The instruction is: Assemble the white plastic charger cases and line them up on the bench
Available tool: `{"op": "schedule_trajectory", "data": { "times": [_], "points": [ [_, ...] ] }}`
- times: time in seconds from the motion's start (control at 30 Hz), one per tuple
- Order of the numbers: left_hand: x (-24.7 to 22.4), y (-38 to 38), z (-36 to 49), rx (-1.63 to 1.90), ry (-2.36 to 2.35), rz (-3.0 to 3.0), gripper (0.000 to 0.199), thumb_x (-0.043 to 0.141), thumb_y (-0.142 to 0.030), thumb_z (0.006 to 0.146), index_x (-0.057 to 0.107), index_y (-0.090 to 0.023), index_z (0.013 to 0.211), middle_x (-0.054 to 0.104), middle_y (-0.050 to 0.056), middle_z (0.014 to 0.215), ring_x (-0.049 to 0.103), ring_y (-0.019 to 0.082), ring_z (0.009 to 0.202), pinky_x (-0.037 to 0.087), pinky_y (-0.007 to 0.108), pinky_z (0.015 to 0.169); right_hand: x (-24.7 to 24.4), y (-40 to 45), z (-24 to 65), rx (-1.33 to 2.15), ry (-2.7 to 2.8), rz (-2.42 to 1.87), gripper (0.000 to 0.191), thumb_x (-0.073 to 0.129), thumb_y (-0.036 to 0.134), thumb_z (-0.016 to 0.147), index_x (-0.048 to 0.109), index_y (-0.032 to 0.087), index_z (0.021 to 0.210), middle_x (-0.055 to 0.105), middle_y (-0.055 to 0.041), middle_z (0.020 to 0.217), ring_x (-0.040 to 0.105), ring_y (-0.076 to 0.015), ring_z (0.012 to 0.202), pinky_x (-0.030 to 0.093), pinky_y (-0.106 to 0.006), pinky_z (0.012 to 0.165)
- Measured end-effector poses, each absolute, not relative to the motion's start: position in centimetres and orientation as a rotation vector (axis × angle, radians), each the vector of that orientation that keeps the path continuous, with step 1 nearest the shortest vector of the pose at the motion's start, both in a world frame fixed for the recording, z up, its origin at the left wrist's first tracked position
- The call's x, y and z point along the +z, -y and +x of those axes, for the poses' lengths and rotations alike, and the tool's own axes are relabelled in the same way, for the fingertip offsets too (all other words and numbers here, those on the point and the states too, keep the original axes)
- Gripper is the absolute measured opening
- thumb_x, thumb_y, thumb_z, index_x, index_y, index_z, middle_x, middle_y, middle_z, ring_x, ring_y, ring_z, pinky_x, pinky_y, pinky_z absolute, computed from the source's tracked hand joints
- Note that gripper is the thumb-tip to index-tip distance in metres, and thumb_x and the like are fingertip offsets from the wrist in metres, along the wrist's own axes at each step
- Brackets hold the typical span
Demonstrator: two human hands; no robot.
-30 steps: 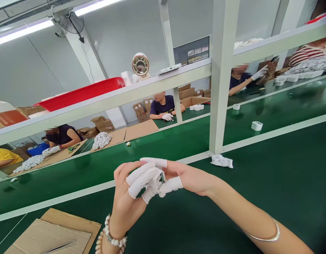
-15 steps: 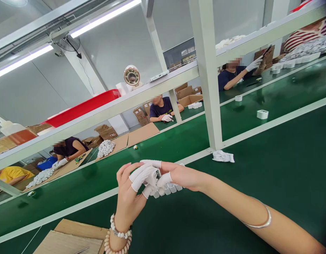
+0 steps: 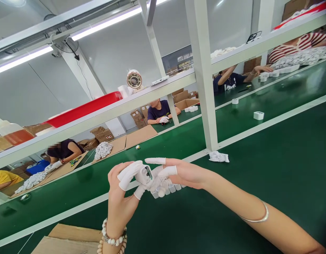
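Note:
My left hand (image 3: 122,188), with white finger cots on several fingers, grips a small white plastic housing (image 3: 144,178). The housing's open end faces right, and a green circuit board shows inside it. Just right of the housing is my right hand (image 3: 182,173), also in finger cots. Its index finger is stretched out and its thumb stands apart from it; the lower fingers are partly hidden. Below and behind the hands, a row of white housings (image 3: 173,188) stands on the green work surface, partly covered by my fingers.
A crumpled white glove (image 3: 218,157) lies by the shelf post (image 3: 205,88). Flat cardboard (image 3: 70,238) is at lower left. Beyond the rail runs a green conveyor belt (image 3: 99,173) carrying a white housing (image 3: 258,115). Several co-workers sit opposite. A red tray (image 3: 86,110) rests on the shelf.
My right thumb and index finger have come off the housing and spread apart. My left hand has shifted slightly left with the housing, so its open end shows more.

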State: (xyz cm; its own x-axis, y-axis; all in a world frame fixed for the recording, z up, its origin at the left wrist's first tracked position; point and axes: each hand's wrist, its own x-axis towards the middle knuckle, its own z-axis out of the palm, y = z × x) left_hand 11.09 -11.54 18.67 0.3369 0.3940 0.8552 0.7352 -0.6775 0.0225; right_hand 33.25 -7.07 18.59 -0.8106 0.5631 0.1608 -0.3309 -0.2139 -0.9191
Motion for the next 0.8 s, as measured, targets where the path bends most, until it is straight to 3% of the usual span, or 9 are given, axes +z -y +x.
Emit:
{"op": "schedule_trajectory", "data": {
  "times": [0.4,0.6,0.8],
  "points": [
    [19.5,14.1,11.4,-1.882,1.318,-2.178,0.048,0.077,-0.021,0.073,0.063,-0.027,0.118,0.065,0.003,0.117,0.058,0.024,0.111,0.049,0.039,0.097,19.7,9.3,33.8,1.988,1.377,-0.173,0.05,0.058,0.018,0.085,0.048,0.02,0.134,0.067,-0.0145,0.108,0.069,-0.0258,0.089,0.049,-0.049,0.085],
    [19.6,14.7,11.3,-1.952,1.47,-2.052,0.049,0.078,-0.026,0.071,0.064,-0.028,0.118,0.067,0.002,0.117,0.059,0.026,0.112,0.048,0.041,0.099,19.4,8.9,33.8,2.057,1.046,0.011,0.032,0.055,0.02,0.089,0.059,0.019,0.121,0.067,-0.0064,0.096,0.065,-0.0172,0.079,0.053,-0.035,0.071],
    [20.0,15.2,11.5,-2.008,1.526,-1.969,0.048,0.079,-0.031,0.07,0.065,-0.03,0.116,0.067,0.0,0.117,0.06,0.026,0.11,0.048,0.043,0.1,19.4,8.6,33.6,2.169,0.81,0.08,0.029,0.053,0.026,0.09,0.061,0.015,0.115,0.062,-0.0024,0.085,0.059,-0.0135,0.072,0.045,-0.025,0.056]
  ]
}}
